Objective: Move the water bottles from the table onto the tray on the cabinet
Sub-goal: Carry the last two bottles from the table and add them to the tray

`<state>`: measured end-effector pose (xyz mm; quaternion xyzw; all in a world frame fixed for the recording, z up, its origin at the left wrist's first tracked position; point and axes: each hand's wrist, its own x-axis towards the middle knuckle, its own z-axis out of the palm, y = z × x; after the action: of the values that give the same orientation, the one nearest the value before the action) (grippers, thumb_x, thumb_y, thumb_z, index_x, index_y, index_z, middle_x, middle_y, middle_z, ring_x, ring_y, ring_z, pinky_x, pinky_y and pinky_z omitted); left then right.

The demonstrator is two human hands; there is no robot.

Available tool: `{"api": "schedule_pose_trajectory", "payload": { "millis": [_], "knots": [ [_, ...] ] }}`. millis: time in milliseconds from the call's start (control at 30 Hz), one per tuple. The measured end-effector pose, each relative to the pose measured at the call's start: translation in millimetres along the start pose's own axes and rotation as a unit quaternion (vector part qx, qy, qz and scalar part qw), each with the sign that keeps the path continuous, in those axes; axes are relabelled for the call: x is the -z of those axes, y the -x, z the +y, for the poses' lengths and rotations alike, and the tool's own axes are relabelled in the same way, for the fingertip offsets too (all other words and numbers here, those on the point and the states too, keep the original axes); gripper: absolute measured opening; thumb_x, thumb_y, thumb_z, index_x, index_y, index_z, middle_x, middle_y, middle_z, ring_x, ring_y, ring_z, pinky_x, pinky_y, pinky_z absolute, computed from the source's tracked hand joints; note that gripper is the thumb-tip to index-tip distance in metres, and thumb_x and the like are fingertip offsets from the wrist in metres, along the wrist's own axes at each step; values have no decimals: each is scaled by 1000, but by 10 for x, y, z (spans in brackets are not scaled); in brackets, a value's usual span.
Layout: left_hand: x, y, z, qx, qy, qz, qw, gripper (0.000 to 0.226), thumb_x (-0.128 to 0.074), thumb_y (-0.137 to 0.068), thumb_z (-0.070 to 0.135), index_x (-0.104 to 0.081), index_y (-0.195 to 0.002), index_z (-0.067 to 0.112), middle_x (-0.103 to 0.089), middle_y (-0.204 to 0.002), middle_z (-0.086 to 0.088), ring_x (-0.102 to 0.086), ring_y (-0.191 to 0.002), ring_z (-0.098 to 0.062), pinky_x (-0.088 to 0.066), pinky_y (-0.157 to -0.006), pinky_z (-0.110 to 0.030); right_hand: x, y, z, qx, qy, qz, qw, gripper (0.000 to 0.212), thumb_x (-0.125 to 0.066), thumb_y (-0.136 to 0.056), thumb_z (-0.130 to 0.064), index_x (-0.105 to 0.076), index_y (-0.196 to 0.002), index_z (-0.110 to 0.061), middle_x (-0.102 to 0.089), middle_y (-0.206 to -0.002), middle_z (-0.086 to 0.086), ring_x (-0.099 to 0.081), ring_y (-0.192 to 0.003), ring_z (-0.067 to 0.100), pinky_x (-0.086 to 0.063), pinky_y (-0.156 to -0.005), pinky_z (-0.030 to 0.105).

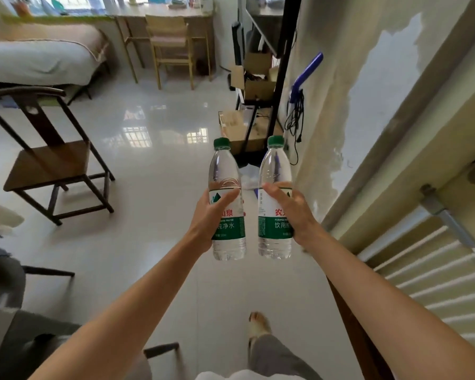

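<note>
A dark chair (50, 157) stands at left, then the left hand (207, 215) grasps 1 bottle (226, 204) and the right hand (292, 212) grasps a 2nd bottle (274, 201), both upright, green caps up, side by side above the tiled floor (154, 165).

The clear plastic green-capped bottle in my left hand (226, 198) reads "泉" and "纯净水" on its green-and-white label; the matching bottle in my right hand (275, 198) shows "农" and "饮用".
</note>
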<state>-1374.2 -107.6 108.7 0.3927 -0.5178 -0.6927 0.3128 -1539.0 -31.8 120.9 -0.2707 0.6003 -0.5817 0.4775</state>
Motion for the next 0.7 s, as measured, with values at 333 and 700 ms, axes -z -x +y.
{"api": "schedule_pose_trajectory", "payload": {
  "millis": [333, 700],
  "knots": [
    [776, -2544, 947, -38, 38, 100, 993, 54, -67, -80, 36, -51, -124, 9, -67, -95, -12, -68, -78, -24, -57, -59, -28, -827, -3054, -848, -16, 1, -98, 995, 45, -69, -84, -31, -57, -118, -5, -70, -104, 21, -69, -84, 32, -60, -74, 39],
    [2474, -5006, 1725, -73, 43, 163, 983, 50, -65, -78, 36, -54, -120, 10, -68, -93, -10, -69, -77, -23, -58, -65, -32, -2449, -5889, -1424, -9, 52, -175, 983, 48, -67, -85, -35, -53, -121, -5, -69, -96, 17, -69, -75, 25, -58, -61, 30]
  ]
}}
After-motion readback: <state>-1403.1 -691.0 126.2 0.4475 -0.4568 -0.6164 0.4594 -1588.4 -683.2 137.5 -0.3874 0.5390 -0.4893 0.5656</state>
